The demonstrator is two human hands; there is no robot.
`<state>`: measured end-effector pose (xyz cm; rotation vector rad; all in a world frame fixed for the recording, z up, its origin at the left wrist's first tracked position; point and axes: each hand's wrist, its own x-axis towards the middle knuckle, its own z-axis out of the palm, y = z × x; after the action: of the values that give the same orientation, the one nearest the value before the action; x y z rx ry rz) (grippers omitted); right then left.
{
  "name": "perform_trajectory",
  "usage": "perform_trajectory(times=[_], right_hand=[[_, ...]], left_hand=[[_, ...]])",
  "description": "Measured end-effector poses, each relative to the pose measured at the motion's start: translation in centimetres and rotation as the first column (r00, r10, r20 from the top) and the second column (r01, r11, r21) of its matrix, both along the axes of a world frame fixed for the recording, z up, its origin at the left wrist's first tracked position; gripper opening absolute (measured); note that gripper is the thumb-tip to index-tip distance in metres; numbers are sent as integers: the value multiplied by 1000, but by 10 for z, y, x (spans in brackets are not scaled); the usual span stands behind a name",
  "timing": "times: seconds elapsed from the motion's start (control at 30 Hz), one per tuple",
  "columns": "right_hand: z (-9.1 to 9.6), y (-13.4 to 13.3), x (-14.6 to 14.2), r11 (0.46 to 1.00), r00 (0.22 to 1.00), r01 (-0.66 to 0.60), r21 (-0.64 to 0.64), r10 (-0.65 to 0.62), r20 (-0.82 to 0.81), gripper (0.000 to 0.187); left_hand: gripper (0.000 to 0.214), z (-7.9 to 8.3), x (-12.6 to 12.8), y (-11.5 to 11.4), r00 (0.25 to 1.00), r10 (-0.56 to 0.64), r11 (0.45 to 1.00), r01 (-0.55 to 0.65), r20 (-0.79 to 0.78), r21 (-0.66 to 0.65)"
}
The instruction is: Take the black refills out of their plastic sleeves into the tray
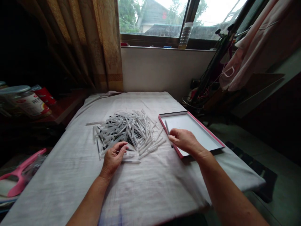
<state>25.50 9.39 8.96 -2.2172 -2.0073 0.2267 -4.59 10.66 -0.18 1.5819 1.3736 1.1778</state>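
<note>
A heap of slim clear pens (131,125), some with dark parts, lies on the cloth-covered table. My left hand (113,158) is at the near edge of the heap, its thumb and fingertips drawn close together. What they hold, if anything, is too small to make out. One pen (131,162) lies flat just right of this hand. My right hand (184,139) pinches a slim pen (166,126), tilted over the left rim of a shallow box (203,127). The box has pink-red sides and a white inside.
The table's white cloth (145,194) hangs over its edges. At left are a lidded jar (29,102) and a pink-handled item (25,168). Beyond are a curtain (103,40), a plastic bottle (185,36) on the windowsill and hanging pink cloth (254,44).
</note>
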Motion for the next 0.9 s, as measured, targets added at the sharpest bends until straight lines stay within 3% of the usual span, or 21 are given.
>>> perform_trajectory(times=[0.1, 0.17, 0.27, 0.37, 0.5, 0.67, 0.73, 0.9], right_hand=[[-13, -2, -32, 988, 968, -149, 26, 151, -202, 19], [-27, -1, -47, 980, 927, -169, 103, 194, -323, 18], [-51, 3, -57, 963, 836, -116, 241, 226, -500, 22], [-72, 5, -59, 942, 753, 10, 336, 214, -622, 27], [-88, 6, -57, 923, 696, 145, 357, 162, -700, 28], [-93, 7, -51, 924, 656, 144, 354, 179, -734, 26], [-94, 7, -48, 920, 645, 134, 368, 201, -737, 25], [-98, 9, -46, 897, 619, 155, 414, 239, -748, 23]], left_hand=[[37, -4, 0, 0, 998, 13, 999, -10, -67, 37], [34, -7, -3, 1, 991, 47, 997, -39, -122, 73], [30, -9, -7, 2, 972, 110, 986, -80, -210, 147], [26, -4, -4, 3, 928, 121, 961, -20, -354, 277], [17, 13, 17, 10, 780, 113, 938, 119, -615, 324], [15, 25, 52, 29, 554, 56, 950, 226, -831, 215], [12, 25, 62, 35, 526, 48, 946, 250, -849, 208], [11, 22, 76, 41, 536, 55, 939, 259, -843, 227]])
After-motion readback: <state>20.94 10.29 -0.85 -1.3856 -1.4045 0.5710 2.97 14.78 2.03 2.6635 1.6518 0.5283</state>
